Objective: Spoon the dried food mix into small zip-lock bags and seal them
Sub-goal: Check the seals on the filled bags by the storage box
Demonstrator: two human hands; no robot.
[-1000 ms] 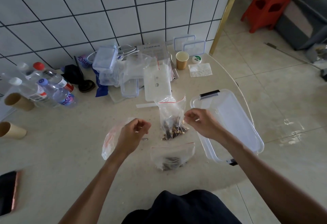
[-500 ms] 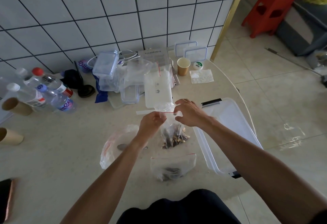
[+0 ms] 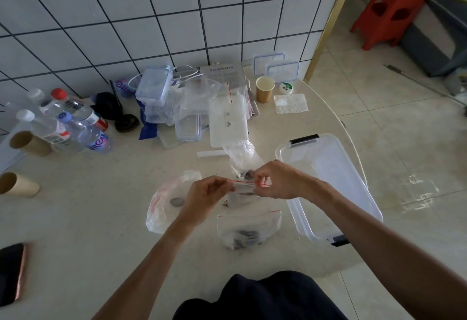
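Since half a second earlier, both hands have been drawn back from 12 o'clock toward the body, and the small clear zip-lock bag with the red seal line [image 3: 243, 188] is now held lifted over the middle of the pale stone-look table [image 3: 101, 231]. Its top edge is pinched at one end by the curled fingers of the left hand [image 3: 206, 199] and at the other end by the curled fingers of the right hand [image 3: 283, 180], with the red strip stretched between them; dark dried food mix can be seen hanging in its lower part. Whether the seal is fully closed cannot be told. Just at 6 o'clock of the hands, a second clear zip-lock bag holding dark dried mix [image 3: 249, 228] lies flat on the table. At 9 o'clock of the hands a crumpled clear bag with a red strip [image 3: 161, 208] is seen, with a grey metal spoon bowl [image 3: 177, 201] resting on it. At 12 o'clock another clear bag with a little dark mix [image 3: 243, 159] lies partly behind the hands. At 3 o'clock a large clear plastic tub with black clasps [image 3: 328, 183] is placed at the table's edge
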